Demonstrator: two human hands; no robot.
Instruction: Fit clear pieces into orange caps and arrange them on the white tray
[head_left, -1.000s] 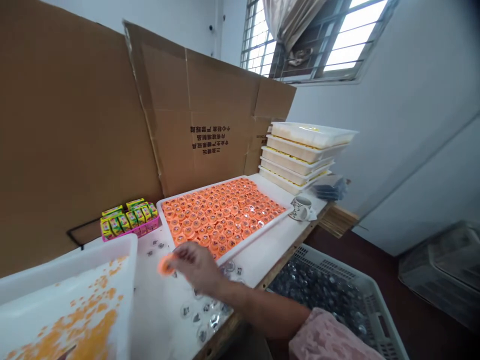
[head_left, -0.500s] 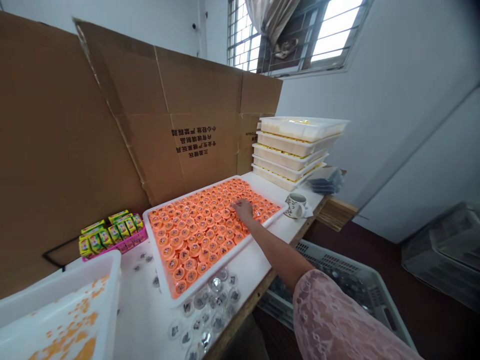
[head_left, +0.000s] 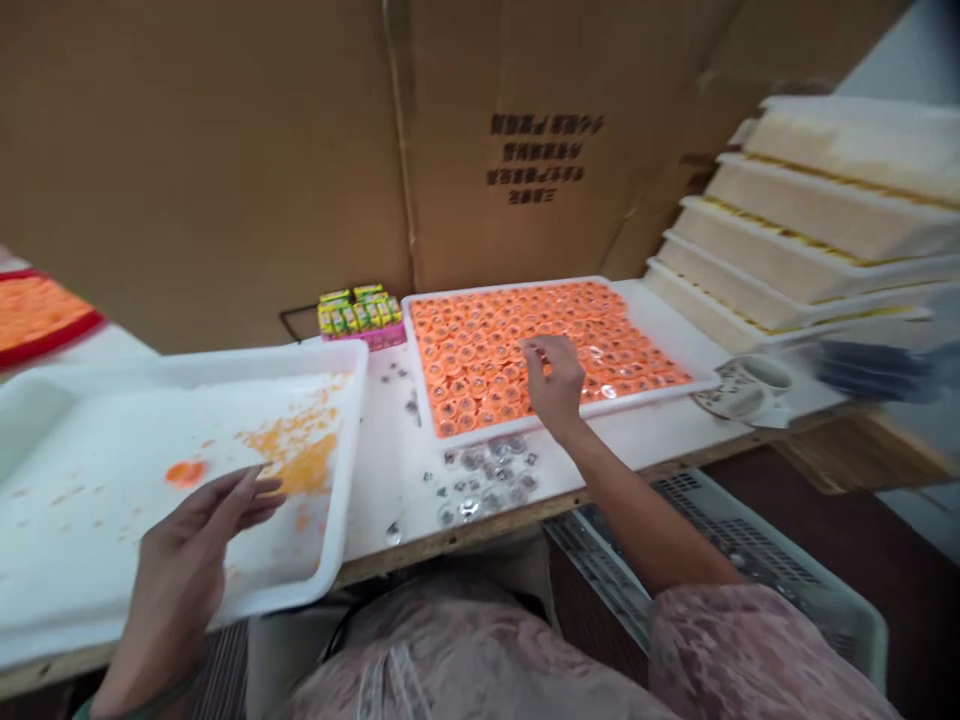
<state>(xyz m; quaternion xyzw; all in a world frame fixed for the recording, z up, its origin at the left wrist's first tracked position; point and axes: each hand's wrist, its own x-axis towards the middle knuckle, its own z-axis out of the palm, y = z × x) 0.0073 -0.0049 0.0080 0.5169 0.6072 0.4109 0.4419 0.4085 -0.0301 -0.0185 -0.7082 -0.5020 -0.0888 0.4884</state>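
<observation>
My right hand (head_left: 556, 380) is over a white tray (head_left: 709, 384) filled with orange round pieces (head_left: 480, 350), each with a small dark picture. Its thumb and fingers curl together in a pinch, and what is between the tips cannot be made out. Above the white bin (head_left: 358, 400) on the left, my left hand (head_left: 199, 545) has its fingers loosely stretched, with nothing visible in them. A blurred orange piece (head_left: 185, 473) appears just beyond that hand. Orange-yellow crumbs (head_left: 300, 460) are scattered over the bin's right part.
Clear round pieces (head_left: 487, 480) lie along the table's front edge. A pink basket (head_left: 386, 337) of small yellow-green boxes stands behind. To the right are stacked white trays (head_left: 825, 230), a patterned mug (head_left: 739, 385) and a grey crate (head_left: 787, 580) below. Cardboard (head_left: 262, 150) walls the back.
The view has swung left and down. My left hand has come into view over the bin. My right hand remains above the orange pieces, drawn closer to the tray's near edge.
</observation>
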